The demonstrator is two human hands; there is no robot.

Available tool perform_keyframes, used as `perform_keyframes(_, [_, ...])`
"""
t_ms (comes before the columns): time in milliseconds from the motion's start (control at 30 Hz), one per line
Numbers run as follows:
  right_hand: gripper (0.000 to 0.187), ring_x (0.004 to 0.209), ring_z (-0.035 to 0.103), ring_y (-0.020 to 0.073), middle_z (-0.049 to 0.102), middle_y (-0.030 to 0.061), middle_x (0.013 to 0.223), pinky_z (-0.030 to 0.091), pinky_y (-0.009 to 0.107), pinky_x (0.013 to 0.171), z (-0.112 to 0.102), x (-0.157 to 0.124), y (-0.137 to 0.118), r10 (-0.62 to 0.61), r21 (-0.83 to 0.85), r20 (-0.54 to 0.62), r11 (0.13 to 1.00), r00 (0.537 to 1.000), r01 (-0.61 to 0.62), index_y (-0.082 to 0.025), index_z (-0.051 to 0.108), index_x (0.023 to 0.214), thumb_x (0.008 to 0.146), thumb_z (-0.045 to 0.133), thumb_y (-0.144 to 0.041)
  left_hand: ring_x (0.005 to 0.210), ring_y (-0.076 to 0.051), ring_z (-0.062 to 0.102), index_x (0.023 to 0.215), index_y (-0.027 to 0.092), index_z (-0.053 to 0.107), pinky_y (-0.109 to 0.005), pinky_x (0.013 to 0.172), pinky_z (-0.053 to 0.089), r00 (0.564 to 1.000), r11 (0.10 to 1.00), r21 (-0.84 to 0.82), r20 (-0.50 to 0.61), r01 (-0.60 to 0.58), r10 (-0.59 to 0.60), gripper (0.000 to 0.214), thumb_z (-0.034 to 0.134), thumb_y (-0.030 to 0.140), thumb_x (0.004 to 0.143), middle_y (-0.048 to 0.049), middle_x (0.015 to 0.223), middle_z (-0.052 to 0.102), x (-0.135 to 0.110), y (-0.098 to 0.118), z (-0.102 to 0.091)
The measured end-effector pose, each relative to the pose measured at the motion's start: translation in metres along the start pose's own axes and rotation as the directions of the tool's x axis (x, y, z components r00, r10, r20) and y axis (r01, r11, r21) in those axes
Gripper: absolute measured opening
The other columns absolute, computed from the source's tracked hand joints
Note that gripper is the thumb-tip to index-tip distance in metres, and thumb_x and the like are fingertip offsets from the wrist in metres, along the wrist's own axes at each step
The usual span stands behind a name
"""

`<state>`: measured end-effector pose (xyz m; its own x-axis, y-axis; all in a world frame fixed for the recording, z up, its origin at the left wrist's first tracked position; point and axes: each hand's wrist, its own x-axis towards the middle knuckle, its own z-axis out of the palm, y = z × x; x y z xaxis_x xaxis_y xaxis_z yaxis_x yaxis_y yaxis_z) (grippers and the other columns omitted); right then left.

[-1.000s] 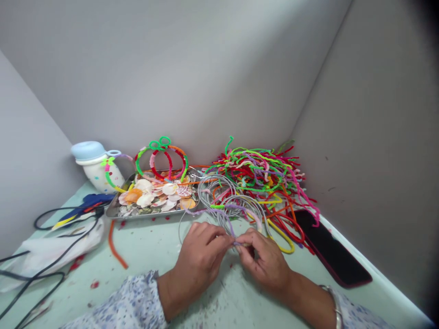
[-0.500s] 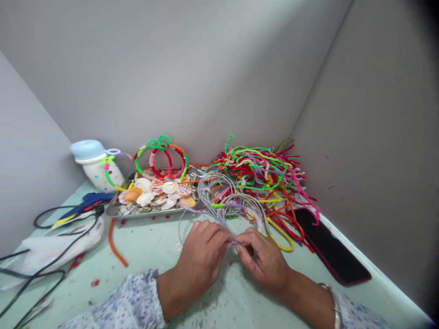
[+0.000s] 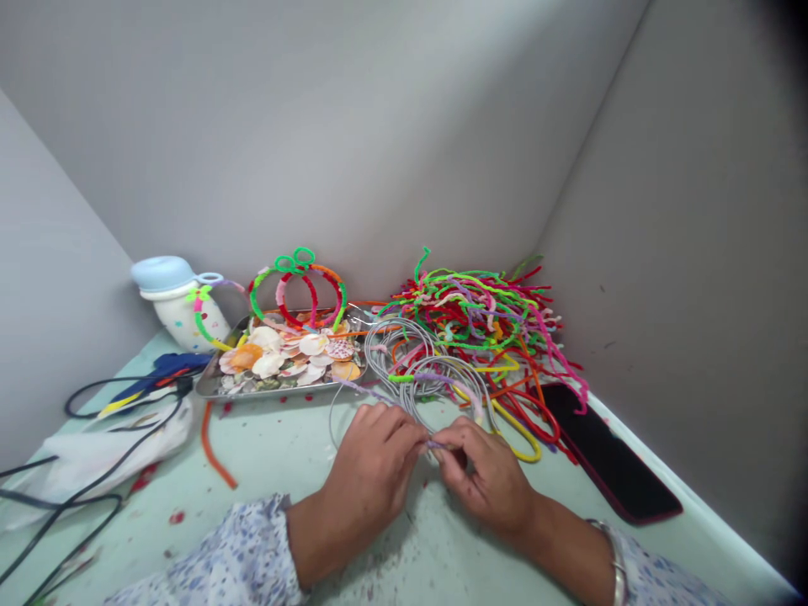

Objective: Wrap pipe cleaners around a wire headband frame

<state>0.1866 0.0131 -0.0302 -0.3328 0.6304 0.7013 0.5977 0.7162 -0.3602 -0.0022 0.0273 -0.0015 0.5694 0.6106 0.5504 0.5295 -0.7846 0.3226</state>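
Note:
My left hand (image 3: pixel 372 467) and my right hand (image 3: pixel 486 475) meet fingertip to fingertip over the pale green table (image 3: pixel 271 471). Both pinch a lilac pipe cleaner (image 3: pixel 379 394) that runs up and left from the pinch, wound along a grey wire ring (image 3: pixel 410 396). The fingers of each hand are closed on it. Just behind the hands lies a coil of grey wire rings (image 3: pixel 404 353). A big pile of coloured pipe cleaners (image 3: pixel 480 324) sits at the back right, close to my right hand.
A metal tray (image 3: pixel 211 389) of seashells (image 3: pixel 284 358) stands at the back left, with pipe-cleaner-wrapped hoops (image 3: pixel 300 286) behind it and a white jar with a blue lid (image 3: pixel 173 299). A glue gun (image 3: pixel 157 374), black cables, a white bag (image 3: pixel 88 459), a loose orange pipe cleaner (image 3: pixel 215 459) and a dark phone (image 3: pixel 609 463) lie around.
The hands have stayed together at the same spot; the fingers have shifted slightly along the lilac pipe cleaner. The view has dipped a little.

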Motion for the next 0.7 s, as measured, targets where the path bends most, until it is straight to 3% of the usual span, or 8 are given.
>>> perform_keyframes(233, [0.009,0.058,0.056,0.013,0.058,0.0005,0.072,0.043,0.023,0.054,-0.0014,-0.0008,-0.0012,-0.024,0.011,0.019,1.0,1.0,0.024,-0.018,0.055,0.096,0.091,0.049,-0.015,0.079,-0.023,0.048,0.088,0.016,0.059,-0.038,0.071,0.033,0.994,0.997,-0.049,0.094,0.061,-0.056,0.02,0.04,0.019,0.094,-0.0072,0.083,0.059,0.0005,0.0035,-0.0044])
perform_keyframes(700, [0.009,0.058,0.056,0.0122,0.058,-0.0004,0.072,0.042,0.023,0.054,-0.0034,0.0004,-0.0047,-0.073,0.019,0.015,0.997,0.997,0.072,-0.02,0.054,0.096,0.091,0.048,-0.016,0.076,-0.021,0.046,0.083,0.017,0.059,-0.037,0.071,0.032,0.993,0.988,-0.132,0.098,0.074,-0.061,0.025,0.04,0.027,0.097,-0.0045,0.078,0.057,0.0017,0.0034,-0.0078])
